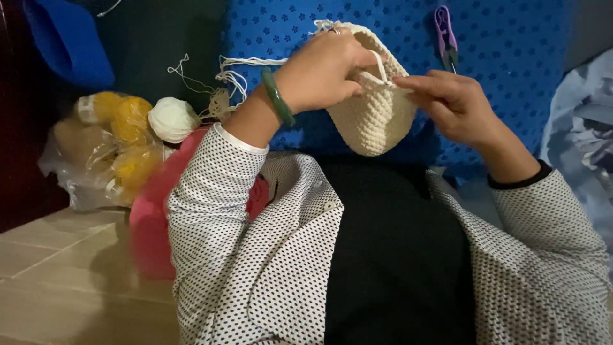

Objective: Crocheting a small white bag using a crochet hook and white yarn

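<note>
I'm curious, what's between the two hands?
In the head view, a cream crocheted piece sits between left hand and right hand; both grip it.

The crochet piece (373, 121) is matt cream cotton cord, knobbly and rough. The bangle (277, 97) looks like smooth, glossy green stone. The snips (445, 35) have shiny purple plastic handles. The yarn balls (131, 128) sit in a crinkled clear plastic bag (76, 172)
</note>
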